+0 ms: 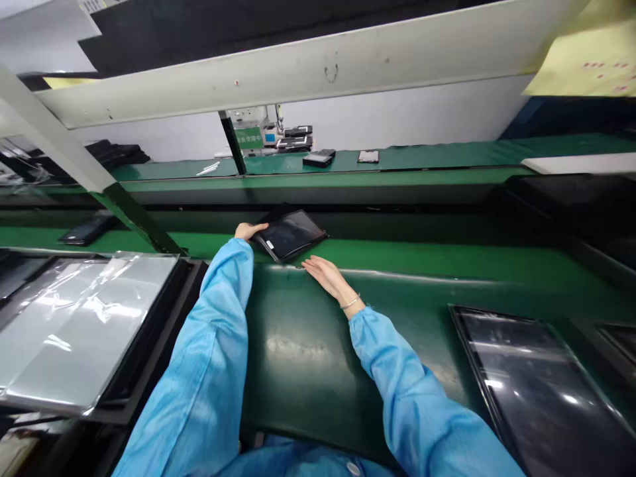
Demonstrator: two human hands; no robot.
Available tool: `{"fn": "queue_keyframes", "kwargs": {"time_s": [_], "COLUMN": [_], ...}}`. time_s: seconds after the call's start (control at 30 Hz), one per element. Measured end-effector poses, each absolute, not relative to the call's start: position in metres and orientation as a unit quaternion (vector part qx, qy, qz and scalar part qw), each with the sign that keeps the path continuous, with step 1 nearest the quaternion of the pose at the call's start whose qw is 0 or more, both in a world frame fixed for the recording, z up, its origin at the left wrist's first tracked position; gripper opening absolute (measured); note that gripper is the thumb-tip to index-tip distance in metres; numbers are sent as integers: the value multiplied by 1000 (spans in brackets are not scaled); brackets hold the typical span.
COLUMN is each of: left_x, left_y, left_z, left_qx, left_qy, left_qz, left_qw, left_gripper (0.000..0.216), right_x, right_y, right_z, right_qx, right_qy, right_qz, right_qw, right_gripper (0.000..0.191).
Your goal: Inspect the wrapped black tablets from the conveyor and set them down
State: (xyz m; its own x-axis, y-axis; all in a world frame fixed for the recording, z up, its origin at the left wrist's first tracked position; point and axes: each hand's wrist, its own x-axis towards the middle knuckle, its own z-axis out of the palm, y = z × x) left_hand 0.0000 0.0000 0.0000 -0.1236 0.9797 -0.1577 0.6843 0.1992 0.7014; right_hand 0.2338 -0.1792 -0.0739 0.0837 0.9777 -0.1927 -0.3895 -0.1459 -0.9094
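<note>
I see one dark tablet-like panel (290,234), flat and rectangular, with a glossy black face that catches pale reflections and a thin lighter rim along its near edge. It lies face up on the green belt, turned askew so one corner points toward me. Its left corner is lifted slightly, and its far edge sits close to the dark rail behind it.
</note>
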Motion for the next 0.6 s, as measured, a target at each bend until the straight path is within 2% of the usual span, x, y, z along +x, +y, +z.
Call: {"fn": "queue_keyframes", "kwargs": {"time_s": [0.1, 0.23, 0.3, 0.47, 0.53, 0.6], "left_x": [23, 44, 49, 64, 69, 72], "left_y": [-28, -113, -173, -314, -353, -382], "left_z": [6, 0, -4, -9, -12, -19], "left_qx": [551, 528, 535, 557, 558, 564], "left_qy": [672, 614, 575, 502, 510, 522], "left_qz": [323, 386, 399, 412, 407, 389], "left_qw": [374, 443, 474, 517, 513, 508], "left_gripper": [28, 31, 36, 56, 59, 58], "right_x": [236, 256, 268, 291, 298, 307], "right_y": [-189, -214, -232, -298, -327, -352], "right_z": [-65, -47, -38, -30, -32, -34], "right_qx": [-442, -427, -438, -496, -522, -551], "right_qy": [-285, -277, -293, -355, -390, -446], "right_qz": [622, 605, 559, 414, 380, 342], "right_qw": [580, 613, 641, 676, 657, 617], "right_gripper": [28, 53, 67, 117, 127, 124]}}
